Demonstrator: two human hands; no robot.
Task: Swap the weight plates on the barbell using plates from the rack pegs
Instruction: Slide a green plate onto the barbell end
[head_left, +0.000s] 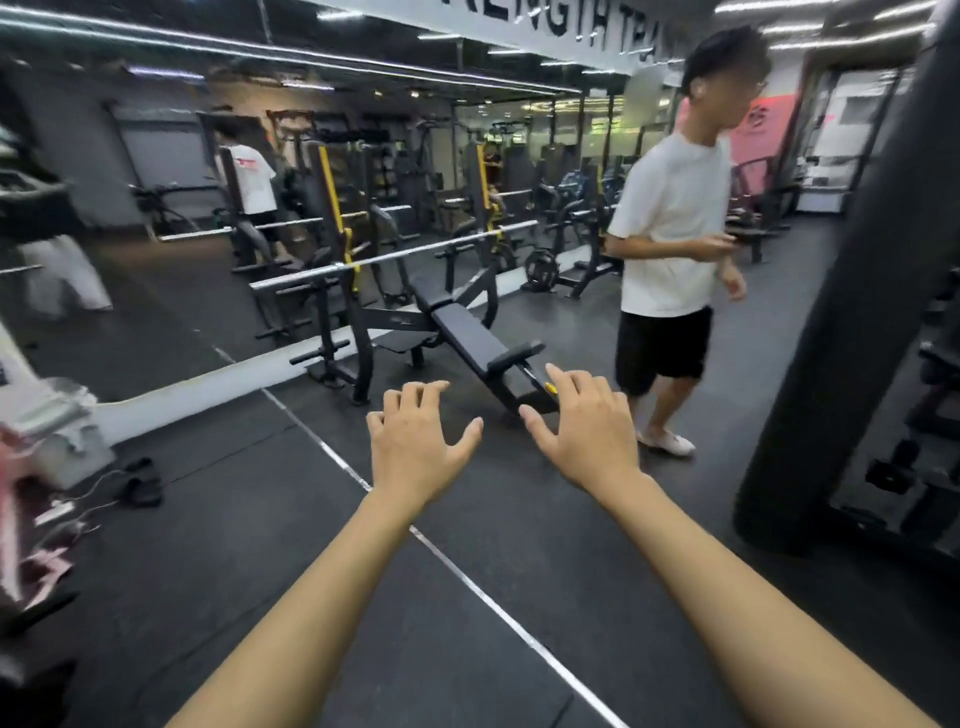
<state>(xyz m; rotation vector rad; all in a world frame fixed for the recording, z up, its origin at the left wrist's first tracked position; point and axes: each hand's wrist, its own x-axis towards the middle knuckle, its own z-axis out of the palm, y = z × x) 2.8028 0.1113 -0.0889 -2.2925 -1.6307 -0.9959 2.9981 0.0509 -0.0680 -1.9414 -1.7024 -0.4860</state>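
Observation:
A bare silver barbell (415, 252) rests across the black-and-yellow bench rack (340, 244), with no plates on the sleeve that faces me. Below it lies a black decline bench (467, 338). One black weight plate (541, 271) hangs low on a rack farther back. My left hand (415, 441) and my right hand (582, 426) are stretched out in front of me over the floor, fingers spread and loosely bent, holding nothing. Both hands are well short of the bench.
A person in a white T-shirt and black shorts (670, 244) walks just right of the bench. A thick black post (852, 312) stands at the right. A wall mirror (156, 208) fills the left; shoes and cables (135, 483) lie on the floor there.

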